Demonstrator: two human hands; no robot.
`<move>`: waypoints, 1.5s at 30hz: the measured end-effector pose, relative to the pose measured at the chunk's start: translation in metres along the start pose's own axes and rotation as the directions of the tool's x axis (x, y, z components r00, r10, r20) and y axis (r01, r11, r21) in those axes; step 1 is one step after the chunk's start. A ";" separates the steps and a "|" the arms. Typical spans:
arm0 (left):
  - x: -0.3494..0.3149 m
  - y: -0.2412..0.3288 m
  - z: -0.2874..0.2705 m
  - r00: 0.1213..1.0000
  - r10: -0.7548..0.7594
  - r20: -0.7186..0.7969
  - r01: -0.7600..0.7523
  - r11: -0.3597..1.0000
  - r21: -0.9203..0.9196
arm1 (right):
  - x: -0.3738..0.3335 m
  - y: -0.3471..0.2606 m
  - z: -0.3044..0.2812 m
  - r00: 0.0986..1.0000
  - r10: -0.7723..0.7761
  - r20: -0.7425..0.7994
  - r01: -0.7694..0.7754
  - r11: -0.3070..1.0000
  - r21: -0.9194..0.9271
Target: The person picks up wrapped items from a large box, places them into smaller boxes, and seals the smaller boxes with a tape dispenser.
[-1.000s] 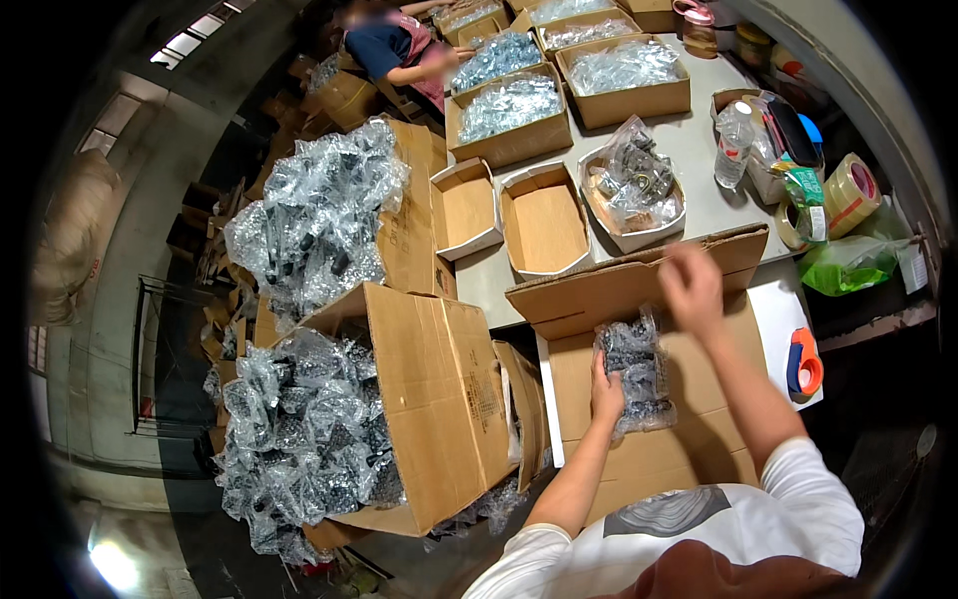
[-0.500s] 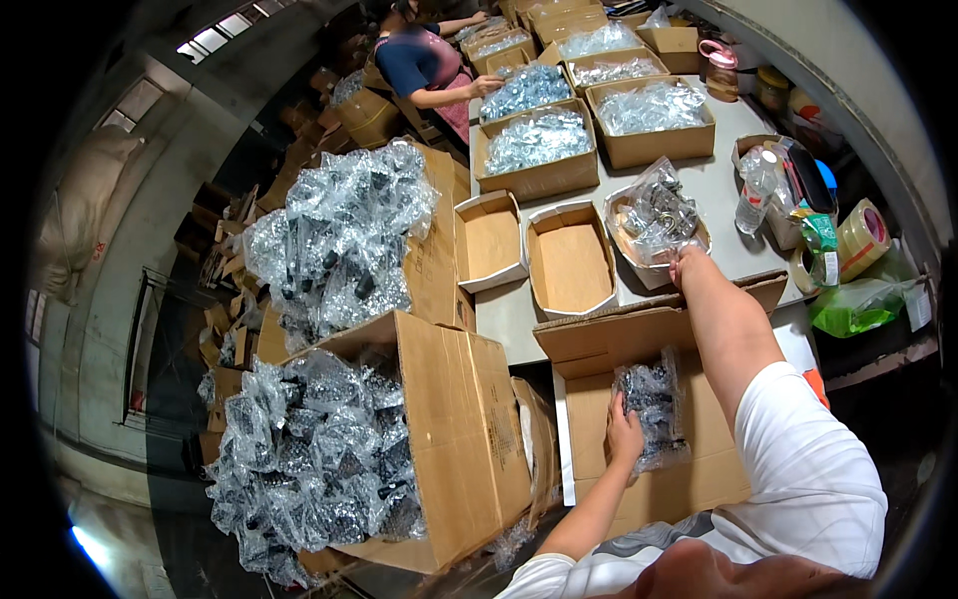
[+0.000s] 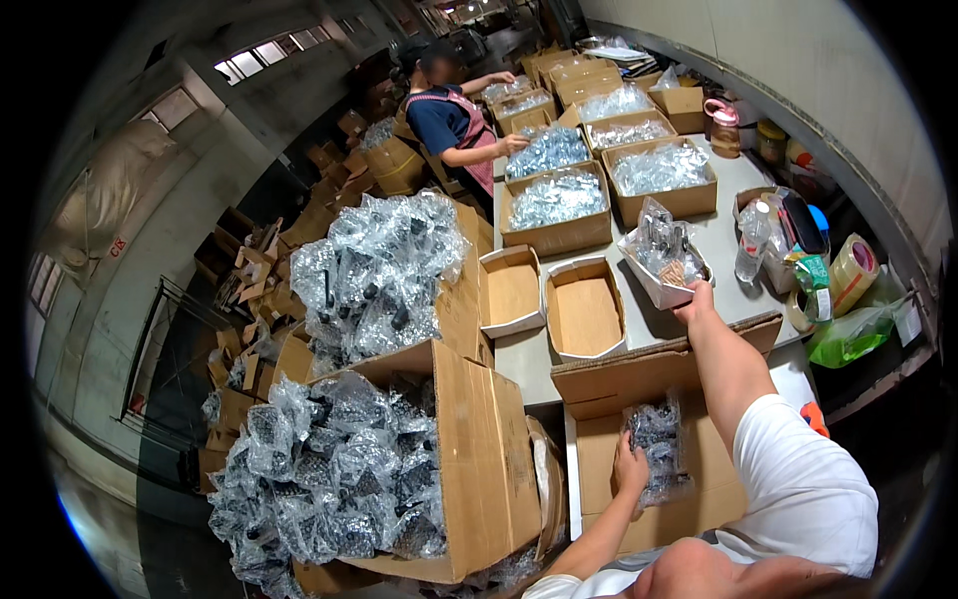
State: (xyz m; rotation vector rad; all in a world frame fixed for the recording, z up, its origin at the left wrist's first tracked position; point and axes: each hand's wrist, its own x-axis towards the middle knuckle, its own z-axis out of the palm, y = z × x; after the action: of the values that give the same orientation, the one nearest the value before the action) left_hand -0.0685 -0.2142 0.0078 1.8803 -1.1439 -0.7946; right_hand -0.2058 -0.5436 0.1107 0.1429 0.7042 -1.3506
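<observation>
My right hand reaches forward and grips the near rim of a small white-edged cardboard tray, which looks tilted. Inside the tray lie transparent plastic bags with dark or metallic parts, and small brownish pieces. My left hand is closed round the left side of a bubble-wrapped pack of dark parts. That pack lies in an open carton close in front of me. What exactly the wrap contains is hard to make out.
Two shallow cardboard trays stand left of the held one. Large cartons heaped with bubble-wrapped parts are at my left. Farther off are boxes of plastic bags and a person reaching into one. A bottle and tape are at right.
The view has shifted, with more of the far room showing. The tray at my right hand has turned and tipped, exposing the brownish pieces. My left hand stays on the bubble-wrapped pack.
</observation>
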 end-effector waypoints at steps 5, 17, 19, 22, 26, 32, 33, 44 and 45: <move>-0.001 0.009 -0.003 1.000 -0.020 0.000 0.020 1.000 0.016 | -0.021 -0.012 0.004 0.994 -0.009 0.112 0.004 0.999 0.048; 0.011 0.007 0.008 0.971 0.236 0.030 -0.238 0.966 0.103 | -0.293 -0.075 -0.115 0.953 -0.026 0.300 0.035 0.999 -0.024; 0.012 0.003 0.001 0.958 0.282 0.057 -0.279 0.959 -0.048 | -0.347 -0.069 -0.132 0.927 -0.048 0.372 0.069 0.997 -0.043; 0.015 -0.003 0.005 0.960 0.263 0.092 -0.258 0.964 -0.058 | -0.371 -0.076 -0.208 0.953 -0.165 0.254 0.177 0.984 -0.024; 0.014 -0.003 0.009 0.964 0.244 0.103 -0.238 0.969 -0.071 | -0.350 -0.068 -0.289 0.943 -0.277 0.184 0.316 0.919 -0.235; 0.014 0.000 0.007 0.963 0.232 0.136 -0.227 0.972 -0.053 | -0.295 -0.001 -0.316 0.806 -0.577 0.135 0.186 0.030 -0.982; 0.014 0.001 0.011 0.959 0.243 0.142 -0.237 0.970 -0.062 | -0.287 0.012 -0.326 0.786 -0.567 0.248 0.363 0.098 -0.927; 0.020 -0.011 0.013 0.962 0.223 0.158 -0.215 0.974 -0.067 | -0.310 0.034 -0.284 0.470 -0.229 0.852 0.626 -0.595 -0.505; 0.023 -0.011 0.011 0.959 0.244 0.146 -0.237 0.970 -0.060 | -0.312 0.031 -0.281 0.448 -0.240 0.861 0.637 -0.590 -0.496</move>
State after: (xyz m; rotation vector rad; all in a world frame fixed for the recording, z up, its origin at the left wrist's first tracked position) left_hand -0.0639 -0.2352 -0.0100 1.6282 -1.4093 -0.8274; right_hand -0.2998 -0.1379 0.0482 -2.2141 1.5476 -1.2041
